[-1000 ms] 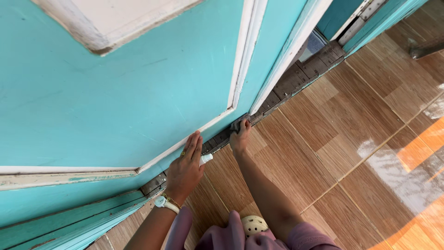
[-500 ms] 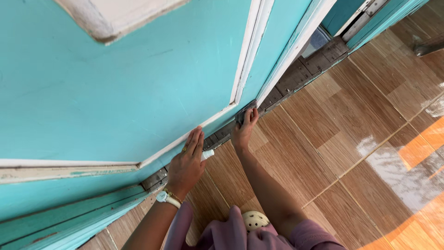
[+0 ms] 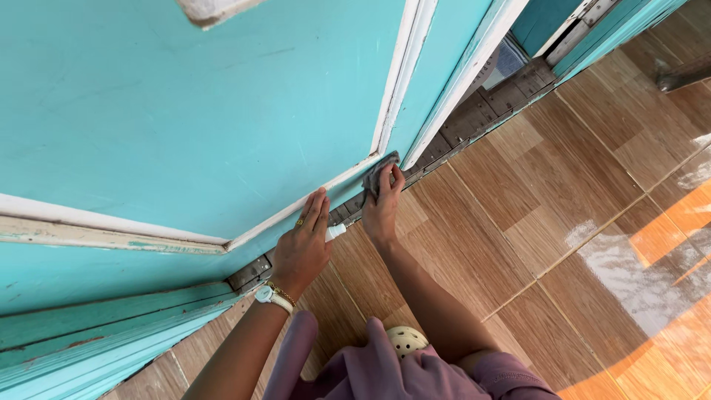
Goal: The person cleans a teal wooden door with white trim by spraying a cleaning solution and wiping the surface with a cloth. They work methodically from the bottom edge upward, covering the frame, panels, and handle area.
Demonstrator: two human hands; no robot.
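Turquoise door [image 3: 222,111], white trim; brown wood-look tile floor [image 3: 533,192] (glossy at 3 o'clock). Right hand [image 3: 383,210] fingers clamped on grey cloth [image 3: 376,174] at door's bottom edge. Left hand [image 3: 302,248] flat against door, fingers together, white spray bottle [image 3: 335,232] under palm.

Brown wood-look floor tiles [image 3: 518,215] fill the right of the frame; a cream perforated shoe [image 3: 406,341] sits bottom centre.

This looks like the doorway of a home. A turquoise wooden door [image 3: 222,118] with worn white trim fills the view from nine to twelve o'clock. A dark, scuffed threshold [image 3: 474,118] runs toward one o'clock, and glossy wood-pattern floor tiles [image 3: 563,207], sunlit at four o'clock, cover the right side.
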